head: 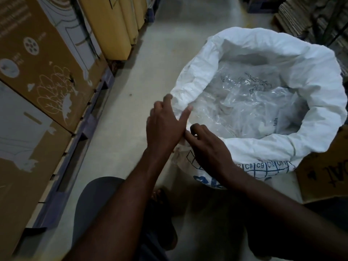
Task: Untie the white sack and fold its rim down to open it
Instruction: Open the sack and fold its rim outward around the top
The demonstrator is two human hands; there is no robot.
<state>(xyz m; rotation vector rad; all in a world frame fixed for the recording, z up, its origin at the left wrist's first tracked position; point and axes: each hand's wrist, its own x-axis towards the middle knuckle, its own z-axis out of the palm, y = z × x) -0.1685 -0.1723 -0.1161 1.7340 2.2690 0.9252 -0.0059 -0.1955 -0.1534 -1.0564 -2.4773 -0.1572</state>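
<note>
Both our hands meet at the white sack's point(263, 76) near rim: left hand point(165, 127) fingers spread, right hand point(209, 146) pinching the fold.

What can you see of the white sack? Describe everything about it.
The sack stands open on the floor, its crinkled white woven-looking rim rolled outward in a thick cuff. Blue grid print with codes like C8 and C9 shows on its near side. Clear plastic bags fill it. The left hand and right hand touch its near-left rim.
</note>
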